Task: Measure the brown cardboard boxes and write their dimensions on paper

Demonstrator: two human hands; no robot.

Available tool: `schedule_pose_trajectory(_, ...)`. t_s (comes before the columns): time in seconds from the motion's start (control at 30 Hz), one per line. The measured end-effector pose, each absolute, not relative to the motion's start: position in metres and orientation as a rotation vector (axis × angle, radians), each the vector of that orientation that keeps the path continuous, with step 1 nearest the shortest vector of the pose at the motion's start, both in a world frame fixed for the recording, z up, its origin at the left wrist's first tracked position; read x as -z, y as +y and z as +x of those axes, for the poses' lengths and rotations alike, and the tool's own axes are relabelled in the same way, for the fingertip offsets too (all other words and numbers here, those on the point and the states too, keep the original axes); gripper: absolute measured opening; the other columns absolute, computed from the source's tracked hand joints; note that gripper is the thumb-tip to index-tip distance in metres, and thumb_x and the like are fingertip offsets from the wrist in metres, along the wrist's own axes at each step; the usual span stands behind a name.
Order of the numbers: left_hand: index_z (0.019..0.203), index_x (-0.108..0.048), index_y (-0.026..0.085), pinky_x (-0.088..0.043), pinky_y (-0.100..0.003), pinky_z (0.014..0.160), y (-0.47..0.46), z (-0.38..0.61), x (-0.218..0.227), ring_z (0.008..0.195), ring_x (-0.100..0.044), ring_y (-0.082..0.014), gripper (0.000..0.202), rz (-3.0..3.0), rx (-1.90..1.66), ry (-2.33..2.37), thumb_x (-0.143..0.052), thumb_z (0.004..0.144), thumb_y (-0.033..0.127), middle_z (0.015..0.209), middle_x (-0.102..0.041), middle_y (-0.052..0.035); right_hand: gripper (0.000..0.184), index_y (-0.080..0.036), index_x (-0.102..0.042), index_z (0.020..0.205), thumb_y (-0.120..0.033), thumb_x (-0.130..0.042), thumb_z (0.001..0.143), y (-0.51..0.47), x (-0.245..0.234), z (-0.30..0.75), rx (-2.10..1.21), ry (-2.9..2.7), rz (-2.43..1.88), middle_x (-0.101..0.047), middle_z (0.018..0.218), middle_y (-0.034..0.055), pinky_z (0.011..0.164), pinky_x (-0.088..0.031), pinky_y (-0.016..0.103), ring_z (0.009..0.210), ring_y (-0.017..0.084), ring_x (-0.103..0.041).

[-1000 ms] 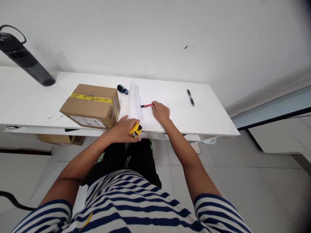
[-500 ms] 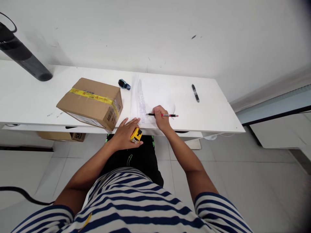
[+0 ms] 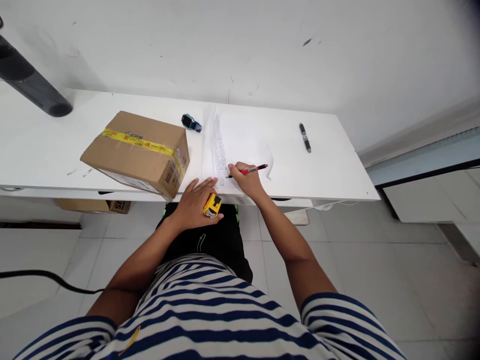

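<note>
My right hand [image 3: 245, 181] grips a red pen [image 3: 252, 170] with its tip down on a white sheet of paper [image 3: 240, 142], beside a column of handwriting near the sheet's left edge. My left hand [image 3: 195, 202] rests at the front edge of the white desk [image 3: 56, 150], fingers spread toward the paper, with a small yellow tape measure [image 3: 212, 205] held under the thumb. A taped cardboard box [image 3: 138, 152] sits just left of the left hand.
A small blue gadget [image 3: 191, 122] lies behind the paper's left edge. A black pen [image 3: 305, 137] lies at the right of the desk. A dark cylinder [image 3: 30, 85] leans at the far left. Another cardboard box [image 3: 93, 205] sits under the desk, and a black cable [image 3: 37, 276] crosses the tiled floor.
My right hand drew back from mid-sheet toward the front edge and turned the pen, whose tail now points right. My left hand shifted slightly with the tape measure.
</note>
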State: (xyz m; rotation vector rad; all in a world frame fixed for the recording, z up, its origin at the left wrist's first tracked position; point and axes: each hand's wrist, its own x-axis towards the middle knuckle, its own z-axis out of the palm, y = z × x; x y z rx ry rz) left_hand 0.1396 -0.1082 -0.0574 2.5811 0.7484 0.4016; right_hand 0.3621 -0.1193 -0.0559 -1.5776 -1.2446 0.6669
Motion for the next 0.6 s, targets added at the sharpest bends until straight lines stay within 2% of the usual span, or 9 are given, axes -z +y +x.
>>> schedule_pose_trajectory(0.6,0.117,-0.057,0.021,-0.019,-0.049,0.128,-0.1076,0.1404,0.0545,0.151,-0.04,-0.0275,0.054,2.523,-0.413,0.749,-0.066,0.078,0.058,0.159,-0.047,-0.0123,0.049,-0.024,-0.041,0.054,-0.055,-0.061,0.086,-0.1223,0.0591,0.3651,-0.649,-1.264,-1.594,-0.048,0.055,-0.0026,0.059,-0.038,0.03,0.06,0.014,-0.047)
